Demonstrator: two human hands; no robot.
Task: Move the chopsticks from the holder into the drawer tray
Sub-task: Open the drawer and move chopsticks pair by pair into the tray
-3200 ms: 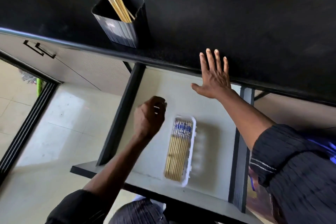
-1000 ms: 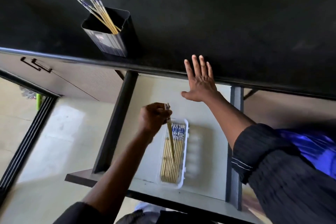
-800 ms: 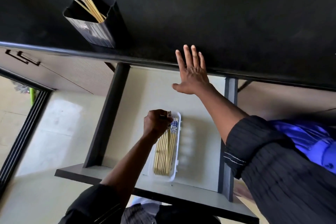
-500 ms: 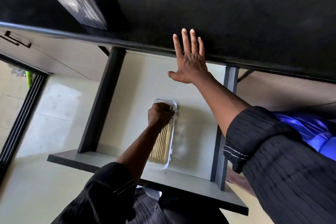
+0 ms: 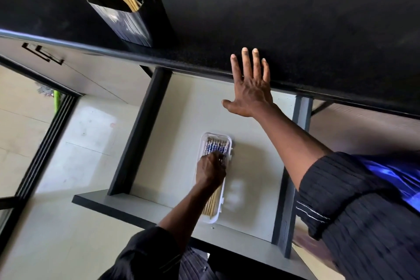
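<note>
Over the tray (image 5: pixel 205 218), left hand (image 5: pixel 210 171) curls on chopsticks (image 5: pixel 217 146); right hand (image 5: pixel 251 88) splayed flat.

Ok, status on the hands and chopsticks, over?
Left hand down on chopsticks in tray. Right hand flat, open on counter edge. More chopsticks left in holder. Nothing blocking.

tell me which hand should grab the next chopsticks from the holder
Left. The left hand is in the tray, nearer the holder; the right hand lies flat on the counter edge.
</note>
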